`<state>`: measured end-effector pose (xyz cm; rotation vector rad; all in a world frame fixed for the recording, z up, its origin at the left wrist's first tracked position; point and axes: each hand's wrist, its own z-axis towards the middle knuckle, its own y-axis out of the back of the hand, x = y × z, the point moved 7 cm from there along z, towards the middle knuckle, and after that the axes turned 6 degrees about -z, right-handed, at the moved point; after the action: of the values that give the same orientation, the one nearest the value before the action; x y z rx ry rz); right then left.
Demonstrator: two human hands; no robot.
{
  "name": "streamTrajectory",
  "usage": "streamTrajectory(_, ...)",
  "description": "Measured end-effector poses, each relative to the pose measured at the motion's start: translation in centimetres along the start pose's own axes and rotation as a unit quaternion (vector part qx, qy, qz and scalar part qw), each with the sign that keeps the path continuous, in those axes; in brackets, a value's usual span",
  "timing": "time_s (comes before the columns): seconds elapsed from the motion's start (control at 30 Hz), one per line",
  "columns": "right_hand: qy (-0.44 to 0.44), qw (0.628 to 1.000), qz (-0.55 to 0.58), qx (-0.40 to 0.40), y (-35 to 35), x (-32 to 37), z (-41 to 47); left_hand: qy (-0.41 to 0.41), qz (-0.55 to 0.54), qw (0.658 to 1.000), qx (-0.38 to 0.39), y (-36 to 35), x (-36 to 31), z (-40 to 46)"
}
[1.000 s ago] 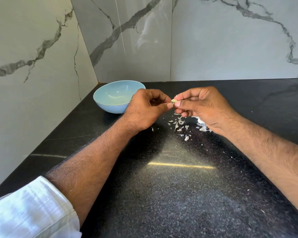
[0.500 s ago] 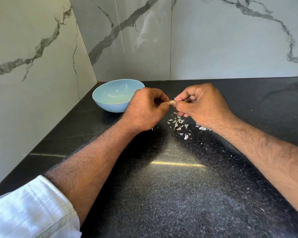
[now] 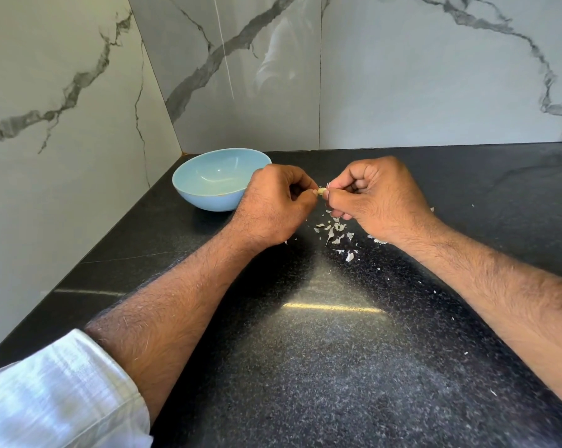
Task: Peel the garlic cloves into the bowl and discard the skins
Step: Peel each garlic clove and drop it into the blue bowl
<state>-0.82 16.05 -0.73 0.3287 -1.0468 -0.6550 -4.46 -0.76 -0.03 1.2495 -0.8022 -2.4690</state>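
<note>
Nearest, at lower left, showed a rolled white sleeve [image 3: 56,396], forearm running up over the black speckled counter [image 3: 321,367]. Farther on lay a scatter of pale garlic skins [image 3: 336,236], strewn on the counter below and between the two hands, with a few flecks out to the right. Above those scraps met the left hand [image 3: 273,208] and right hand [image 3: 378,197], both curled, fingertips pinching one small garlic clove [image 3: 321,191] from either side, a wisp of skin standing up at the right fingertips. Compared with half a second before, sat much the same: same pinch on the clove, knuckles a shade closer together, scraps unmoved. Compared with a full second before, drew the right fingers in tighter, covering more of the white heap under that wrist. Beyond the left hand stood the light blue bowl [image 3: 205,197], just beside the knuckles, near the corner; contents not discernible, unshifted. Farthest back rose the marble-veined wall [image 3: 418,76].
</note>
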Motion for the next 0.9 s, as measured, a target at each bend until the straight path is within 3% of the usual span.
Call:
streamTrajectory(0.3,-0.015,0.999,0.05,0.009,-0.1,-0.1,0.1,0.005,-0.019,1.0,0.008,0.1,-0.2,-0.1)
streamTrajectory(0.47,-0.05,0.99,0.117,0.059,-0.6,-0.6,0.2,0.012,-0.068,0.998,0.008,0.3,0.1,0.0)
streamTrajectory(0.67,-0.129,0.952,0.241,0.137,-1.3,-1.5,0.1,0.026,-0.105,0.994,0.023,0.1,0.2,0.0)
streamTrajectory(0.9,-0.158,0.905,0.346,0.191,-1.6,-1.1,-0.3,0.063,-0.238,0.969,0.028,-0.1,0.1,-0.1)
